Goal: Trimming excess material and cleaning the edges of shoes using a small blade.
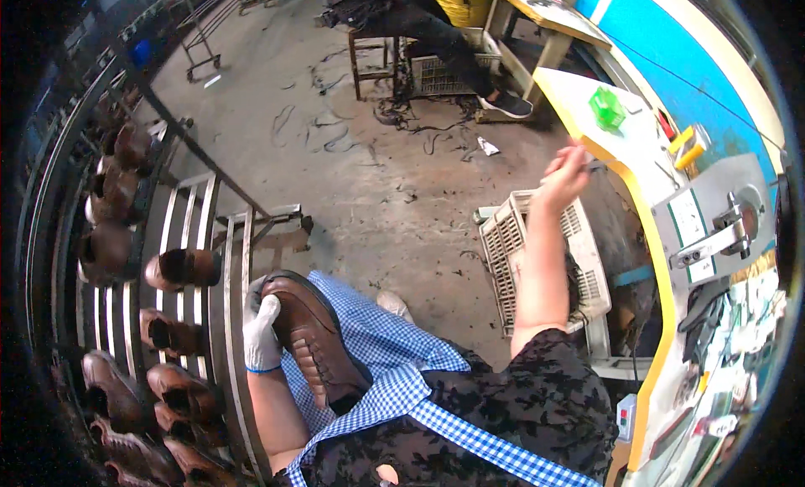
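My left hand (260, 332), in a white glove, grips the side of a brown leather shoe (314, 340) that rests on my lap over a blue checked apron (377, 353). My right hand (564, 175) is bare and raised out to the right, over the edge of a yellow-rimmed white table (587, 110). Its fingers are curled around something small and thin that I cannot make out. A green plastic object (606, 108) sits on that table just beyond the hand.
A metal rack (201, 261) on my left carries several brown shoes (180, 267). A white plastic crate (511, 244) stands on the floor under my right arm. A grey machine (713, 227) sits at right. Another person sits on a stool (373, 55) farther off.
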`<state>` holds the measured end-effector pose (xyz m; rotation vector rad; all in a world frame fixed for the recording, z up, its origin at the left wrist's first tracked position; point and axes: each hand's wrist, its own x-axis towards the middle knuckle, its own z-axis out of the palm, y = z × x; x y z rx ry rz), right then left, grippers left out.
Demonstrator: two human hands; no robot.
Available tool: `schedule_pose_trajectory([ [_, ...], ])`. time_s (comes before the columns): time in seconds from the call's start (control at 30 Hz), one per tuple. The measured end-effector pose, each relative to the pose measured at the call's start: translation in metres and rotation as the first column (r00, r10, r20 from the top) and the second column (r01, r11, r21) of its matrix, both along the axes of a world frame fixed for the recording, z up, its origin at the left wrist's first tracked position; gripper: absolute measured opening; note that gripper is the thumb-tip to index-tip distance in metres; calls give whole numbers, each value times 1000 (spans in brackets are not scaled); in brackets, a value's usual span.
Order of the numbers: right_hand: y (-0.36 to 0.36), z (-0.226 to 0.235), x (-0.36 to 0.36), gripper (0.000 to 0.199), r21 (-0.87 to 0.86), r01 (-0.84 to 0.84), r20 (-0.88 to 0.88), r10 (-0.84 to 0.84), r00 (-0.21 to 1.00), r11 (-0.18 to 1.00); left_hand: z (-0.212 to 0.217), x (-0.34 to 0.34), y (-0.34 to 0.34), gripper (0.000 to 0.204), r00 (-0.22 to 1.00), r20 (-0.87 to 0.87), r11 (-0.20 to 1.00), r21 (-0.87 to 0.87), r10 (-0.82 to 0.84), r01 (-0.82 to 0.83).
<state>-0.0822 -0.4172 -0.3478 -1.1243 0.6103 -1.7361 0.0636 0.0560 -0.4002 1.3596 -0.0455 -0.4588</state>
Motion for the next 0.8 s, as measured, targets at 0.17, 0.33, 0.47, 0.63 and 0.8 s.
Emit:
schedule_pose_trajectory([
  [0.17, -180, 13, -75, 32, -74, 438, -43, -442, 896, 896, 8, 5, -30, 43, 978, 113, 983, 76, -176, 168],
  [0.33, -238, 46, -91, 30, 179, 352, -68, -346, 936, 919, 8, -1, -35, 45, 979, 62, 981, 20, -192, 191],
  [0.47, -274, 38, -109, 20, 44, 387, -275, -361, 891, 921, 10, -1, -40, 45, 970, 55, 971, 0, -237, 237],
  [0.63, -271, 51, -93, 23, -238, 457, -549, -507, 664, 857, 11, -6, -34, 45, 967, 85, 970, 45, -240, 237],
  [0.8, -292, 53, -107, 30, -321, 410, -654, -513, 556, 854, 9, -8, -30, 46, 970, 81, 973, 46, -229, 226],
])
